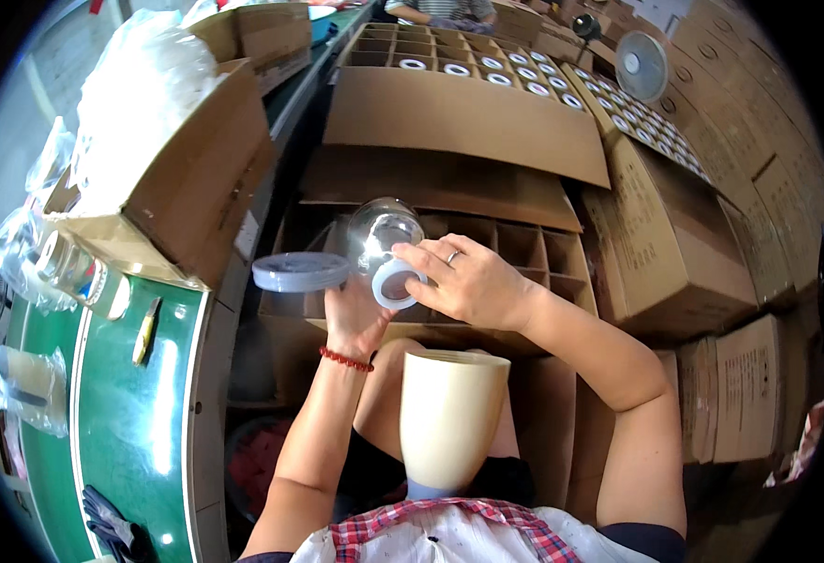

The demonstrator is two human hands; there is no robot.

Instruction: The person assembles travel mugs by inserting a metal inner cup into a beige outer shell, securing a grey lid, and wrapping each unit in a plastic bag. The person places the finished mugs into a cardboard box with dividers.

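Observation:
Over my knees, my left hand [357, 319] is closed around a clear rounded jar [384, 233]. A shallow clear round lid-like piece [299, 272] juts out beside that hand; whether the fingers grip it too is hidden. My right hand [477, 286], wearing a ring, has its fingers on the white ring-shaped mouth [399, 284] of the jar. Closer to my body, a cream tapered container [454, 413] with a bluish-grey lower end stands at my lap.
Ahead lies an open divided carton [524, 246]; behind it a carton [463, 113] holds several white-ringed jars. More cartons [679, 235] line the right. On the left, a green table [140, 413] bears a box [196, 178] with plastic bags, a cutter knife [146, 330] and a glove [112, 521]. A person [440, 11] sits beyond.

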